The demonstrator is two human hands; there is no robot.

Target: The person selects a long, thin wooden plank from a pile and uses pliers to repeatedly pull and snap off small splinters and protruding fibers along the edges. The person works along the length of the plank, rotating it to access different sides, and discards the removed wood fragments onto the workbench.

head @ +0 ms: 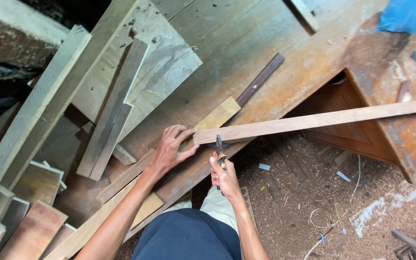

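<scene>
One strip (314,120), one pliers (219,147) (right hand (225,175)), left hand (172,147) steadying.

Loose boards (114,110) lie stacked at the left. A blue plastic bag (408,14) sits top right. Sawdust (304,202) covers the floor.

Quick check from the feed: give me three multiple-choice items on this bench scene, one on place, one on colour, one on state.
1. Where does the left hand rest?
A. on the long strip's end
B. on the blue bag
C. on the floor

2. What colour are the pliers' handles?
A. green
B. orange and black
C. white

3. How does the long wooden strip lie?
A. upright
B. snapped in two
C. flat, bridging the gap in the bench

Answers: 1 A, fingers press its near end; 2 B, seen in the right hand; 3 C, it spans the opening.
</scene>
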